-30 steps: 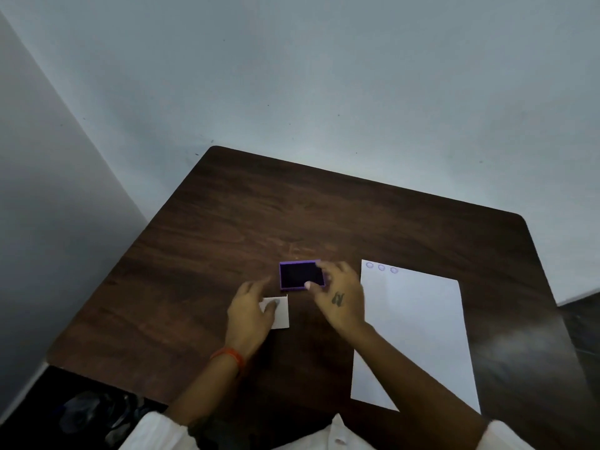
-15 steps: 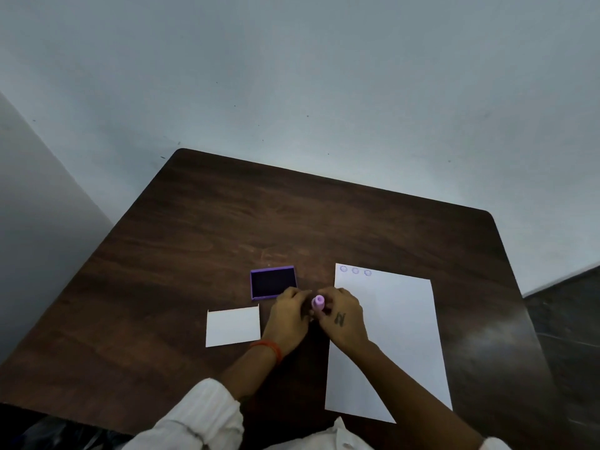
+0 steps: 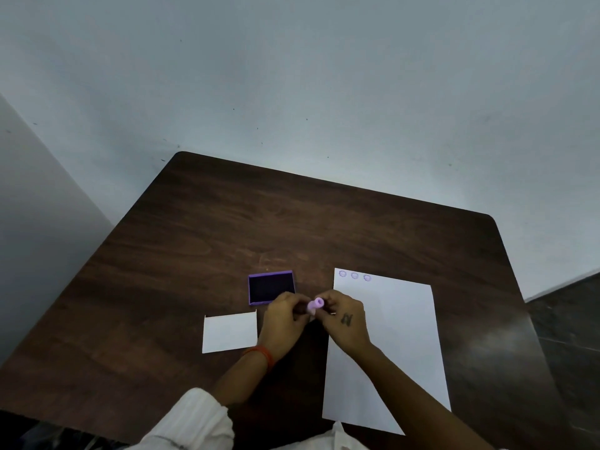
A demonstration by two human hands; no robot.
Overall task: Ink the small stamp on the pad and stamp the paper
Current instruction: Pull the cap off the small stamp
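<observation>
1. Both hands meet over the dark wooden bench [image 3: 227,228], just in front of the ink pad, with the small stamp between them.
2. The stamp [image 3: 315,304] is a little lilac piece, held off the bench, its rounded end turned up toward the person.
3. The left hand [image 3: 281,323] has its fingers curled and pinching the stamp from the left; an orange band sits on that wrist.
4. The right hand [image 3: 344,319] pinches the same stamp from the right, its fingers bunched together, and a dark mark shows on its back.
5. The ink pad [image 3: 271,287] lies open on the bench, a purple tray with a dark inked square, just beyond the left hand's knuckles.
6. The paper [image 3: 399,336], a large white sheet, lies to the right of the hands; the right wrist and forearm cross its near left part.
7. Three small purple round stamp marks [image 3: 354,276] sit in a row at the sheet's far left corner.
8. A smaller white card [image 3: 229,332] lies flat to the left of the left hand, near the pad but apart from it.
</observation>
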